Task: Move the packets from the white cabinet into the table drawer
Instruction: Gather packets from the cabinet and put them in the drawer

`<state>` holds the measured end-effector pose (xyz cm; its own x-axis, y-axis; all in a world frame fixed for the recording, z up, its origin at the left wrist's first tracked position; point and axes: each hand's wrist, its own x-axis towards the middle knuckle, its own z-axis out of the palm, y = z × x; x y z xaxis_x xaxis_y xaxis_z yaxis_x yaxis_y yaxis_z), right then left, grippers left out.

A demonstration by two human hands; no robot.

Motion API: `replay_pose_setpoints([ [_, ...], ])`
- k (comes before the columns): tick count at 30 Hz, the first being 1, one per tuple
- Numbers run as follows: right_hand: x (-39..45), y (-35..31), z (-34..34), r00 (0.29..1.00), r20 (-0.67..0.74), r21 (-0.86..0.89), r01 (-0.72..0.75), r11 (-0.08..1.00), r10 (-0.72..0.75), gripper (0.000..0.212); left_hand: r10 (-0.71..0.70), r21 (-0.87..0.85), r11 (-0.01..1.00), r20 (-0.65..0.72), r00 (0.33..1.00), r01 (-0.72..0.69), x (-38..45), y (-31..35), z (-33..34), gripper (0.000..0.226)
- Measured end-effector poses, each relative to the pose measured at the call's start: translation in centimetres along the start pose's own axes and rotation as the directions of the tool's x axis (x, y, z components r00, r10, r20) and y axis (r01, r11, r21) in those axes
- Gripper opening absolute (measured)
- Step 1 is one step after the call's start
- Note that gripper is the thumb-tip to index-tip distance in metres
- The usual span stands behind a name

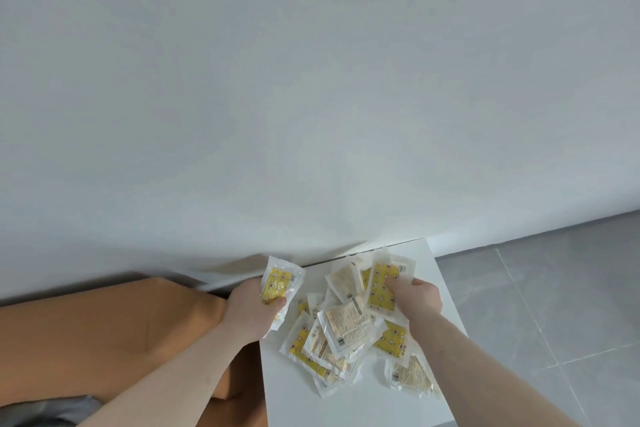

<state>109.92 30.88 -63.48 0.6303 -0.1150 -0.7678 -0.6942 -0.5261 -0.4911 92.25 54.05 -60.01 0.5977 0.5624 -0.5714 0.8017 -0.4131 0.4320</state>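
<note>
Packets [346,329] litter the white cabinet [440,288]; each hand's fingers [277,303] clamp one upright, long axis pointing away.

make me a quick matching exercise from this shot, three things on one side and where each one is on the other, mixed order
Things:
1. yellow printed packet
2. pale beige packet
3. orange-brown padded seat

Places:
A. left of the white cabinet top
B. lying alone near the cabinet top's front right
C. gripped in the left hand

Pairs: 1-C, 2-B, 3-A
</note>
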Motion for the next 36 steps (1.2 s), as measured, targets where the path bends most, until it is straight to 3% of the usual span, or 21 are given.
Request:
replay_pose_setpoints([
  [4, -4.3, -0.3, -2.5, 0.995, 0.007, -0.019, 0.098, 0.995, -0.098, 0.022, 0.025, 0.073, 0.997, -0.074, 0.997, -0.020, -3.1, 1.1, -2.3, 0.028],
  [10, -15.4, 0.3, -8.3, 0.966, -0.014, -0.103, 0.257, 0.961, -0.260, 0.035, 0.099, 0.129, 0.987, -0.007, 0.995, -0.098, -10.1, 3.9, -5.6, 0.036],
  [13, -21.5, 2.3, -11.6, 0.964, -0.064, -0.053, 0.254, 0.966, -0.257, 0.023, 0.145, 0.157, 0.975, 0.082, 0.986, -0.156, -14.6, 5.2, -6.1, 0.053],
  [15, -25.0, 4.6, -13.5, 0.963, -0.112, -0.024, 0.245, 0.969, -0.246, 0.017, 0.189, 0.155, 0.966, 0.112, 0.976, -0.205, -18.4, 6.4, -5.8, 0.053],
  [19, -29.0, 10.4, -17.1, 0.966, -0.166, 0.037, 0.206, 0.978, -0.197, 0.025, 0.266, 0.137, 0.948, 0.159, 0.951, -0.288, -25.0, 8.9, -3.7, 0.036],
  [24, -32.2, 16.7, -22.6, 0.951, -0.275, 0.103, 0.173, 0.980, -0.138, 0.023, 0.283, 0.225, 0.914, 0.249, 0.926, -0.339, -30.2, 10.9, 0.4, 0.052],
  [31, -37.4, 25.7, -30.4, 0.922, -0.371, 0.221, 0.206, 0.953, -0.113, 0.025, 0.333, 0.222, 0.893, 0.260, 0.906, -0.392, -39.9, 15.1, 5.4, 0.057],
  [36, -41.2, 32.2, -34.8, 0.897, -0.431, 0.265, 0.231, 0.936, -0.099, 0.017, 0.465, 0.310, 0.781, 0.292, 0.836, -0.542, -46.3, 17.1, 9.3, 0.038],
])
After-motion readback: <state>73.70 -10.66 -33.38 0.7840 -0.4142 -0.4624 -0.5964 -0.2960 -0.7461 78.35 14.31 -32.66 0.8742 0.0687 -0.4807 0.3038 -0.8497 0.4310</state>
